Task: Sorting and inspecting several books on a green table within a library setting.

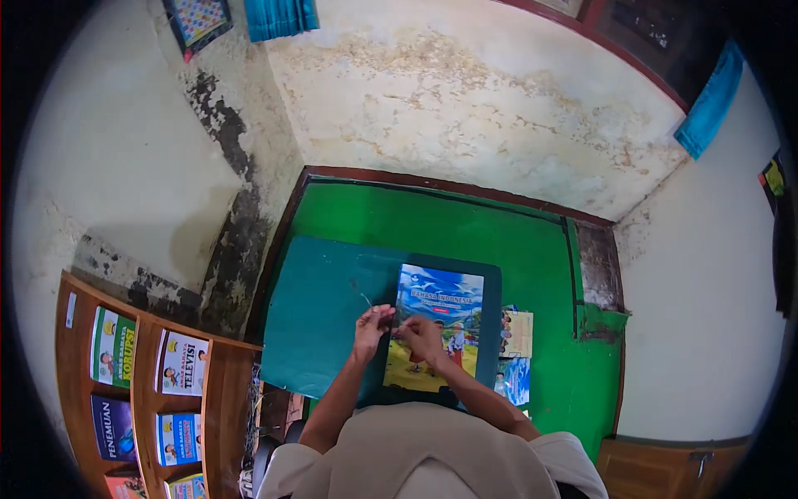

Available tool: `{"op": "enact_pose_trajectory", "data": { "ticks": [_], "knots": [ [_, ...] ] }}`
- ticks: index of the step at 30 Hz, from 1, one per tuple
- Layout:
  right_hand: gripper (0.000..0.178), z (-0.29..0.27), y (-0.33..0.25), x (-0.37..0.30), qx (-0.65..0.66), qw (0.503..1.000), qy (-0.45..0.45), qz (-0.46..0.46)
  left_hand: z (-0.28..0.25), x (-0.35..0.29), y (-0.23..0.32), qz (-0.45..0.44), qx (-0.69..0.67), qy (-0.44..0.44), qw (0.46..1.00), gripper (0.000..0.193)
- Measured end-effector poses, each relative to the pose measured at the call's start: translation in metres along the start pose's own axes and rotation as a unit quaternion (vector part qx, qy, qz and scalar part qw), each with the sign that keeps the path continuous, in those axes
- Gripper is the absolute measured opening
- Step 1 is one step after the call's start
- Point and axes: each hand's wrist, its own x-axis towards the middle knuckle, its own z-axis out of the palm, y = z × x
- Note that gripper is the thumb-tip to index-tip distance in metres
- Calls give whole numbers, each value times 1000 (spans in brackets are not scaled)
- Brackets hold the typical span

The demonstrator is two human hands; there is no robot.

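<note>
A book [461, 312] with a blue, green and yellow illustrated cover lies flat on the dark green table [316, 308]. My left hand [371, 333] is closed in a pinch just left of the book. From its fingertips a thin, pale, see-through strip [361, 292] sticks up over the table. Over the book's left side, my right hand [423, 338] is also pinched, its fingertips close to the left hand's. What sits between the right fingertips is too small to make out. The right hand and forearm cover part of the cover.
More books [517, 334] show beyond the table's right edge. A wooden bookshelf [148, 366] with several face-out books stands at the left. Behind the table are a green-painted surface [432, 212] and a peeling wall [465, 108]. A wooden cabinet [665, 470] is at the lower right.
</note>
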Motion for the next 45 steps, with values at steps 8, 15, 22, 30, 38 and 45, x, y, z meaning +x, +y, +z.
{"op": "enact_pose_trajectory", "data": {
  "ticks": [8,15,22,30,38,45],
  "knots": [
    [7,16,3,-3,-65,998,-21,-4,-10,16,14,-3,29,-84,996,23],
    [5,9,3,-5,-25,999,-36,3,-4,25,34,237,429,-239,838,17],
    [2,-6,9,-2,-91,990,3,-112,6,30,42,363,509,-288,725,13],
    [8,-17,16,-11,-331,932,1,-145,11,28,39,245,634,-284,676,19],
    [16,-3,10,-25,-487,852,18,-193,4,32,22,235,641,-246,688,19],
    [22,-6,25,-20,-549,778,32,-302,9,21,24,222,487,-200,821,21]
  ]
}}
